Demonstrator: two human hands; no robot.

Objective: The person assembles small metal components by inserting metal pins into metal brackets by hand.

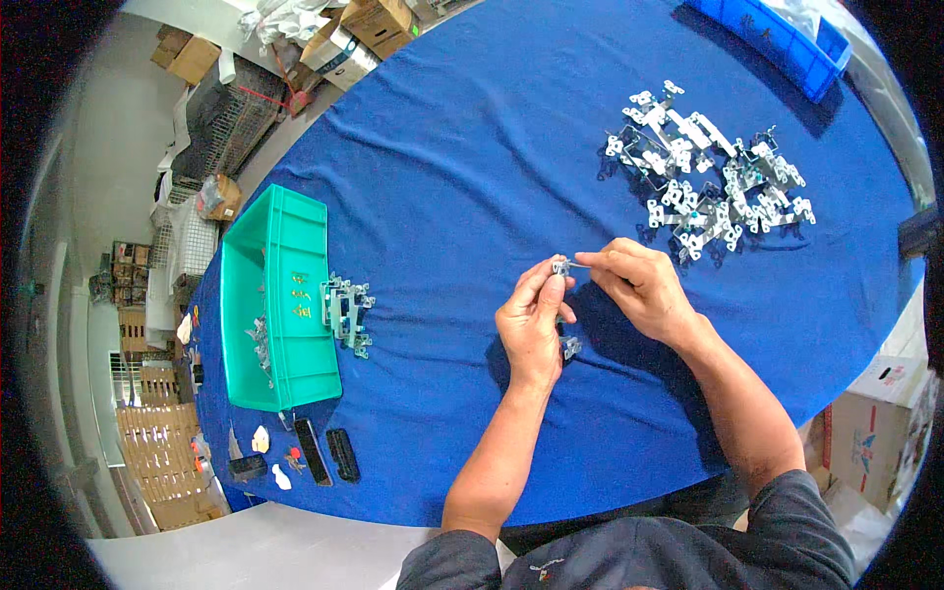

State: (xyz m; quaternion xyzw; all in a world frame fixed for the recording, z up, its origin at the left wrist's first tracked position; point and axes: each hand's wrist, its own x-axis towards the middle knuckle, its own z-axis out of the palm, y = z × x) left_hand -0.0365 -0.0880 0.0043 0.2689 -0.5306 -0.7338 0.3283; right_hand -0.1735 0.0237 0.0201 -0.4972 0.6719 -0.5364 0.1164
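My left hand [532, 329] is closed around a silver metal bracket [571, 347], whose lower end shows below the fingers. The bracket's upper end, with holes in it, sticks out above the thumb. From the right, my right hand [644, 292] pinches a thin, light-coloured piece [574, 264] against that upper end; its exact kind is too small to tell. To the upper right lies a loose pile of similar metal brackets [703, 211]. Left of my hands, several more brackets [346, 313] sit in a close group beside a green crate [313, 359].
A blue cloth [442, 197] covers the table. Metal parts lie inside the green crate. A blue bin [777, 49] stands at the far right. Near the front left are a phone [314, 452], a black case [342, 454] and small items. A carton [870, 418] stands off the right edge.
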